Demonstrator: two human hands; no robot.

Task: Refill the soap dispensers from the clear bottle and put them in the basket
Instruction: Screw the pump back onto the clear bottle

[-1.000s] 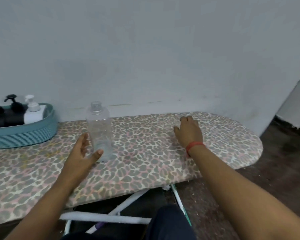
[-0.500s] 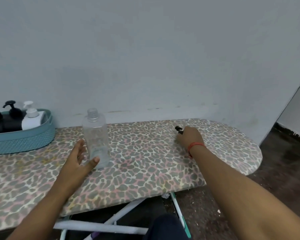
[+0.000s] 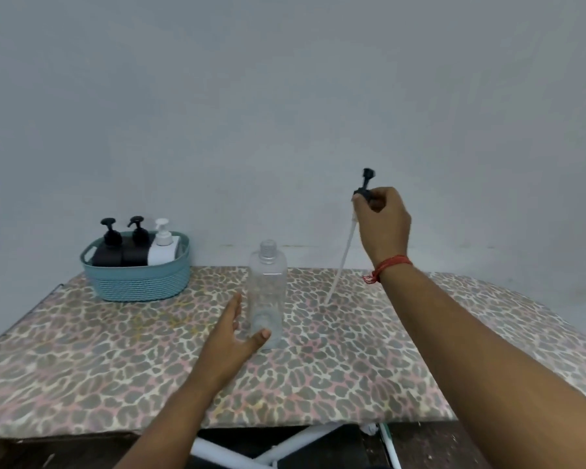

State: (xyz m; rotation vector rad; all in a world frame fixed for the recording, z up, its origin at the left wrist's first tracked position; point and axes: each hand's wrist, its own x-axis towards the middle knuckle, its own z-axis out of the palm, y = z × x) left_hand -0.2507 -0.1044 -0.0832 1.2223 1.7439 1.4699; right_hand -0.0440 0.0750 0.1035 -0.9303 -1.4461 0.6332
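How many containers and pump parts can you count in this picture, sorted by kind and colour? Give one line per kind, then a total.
Black soap dispensers in the basket: 2
White soap dispenser in the basket: 1
Clear bottle, uncapped, on the board: 1
Loose black pump with white tube, held in the right hand: 1
Total: 5

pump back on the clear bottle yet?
No. The bottle stands with its neck open, and the right hand holds the pump up beside it.
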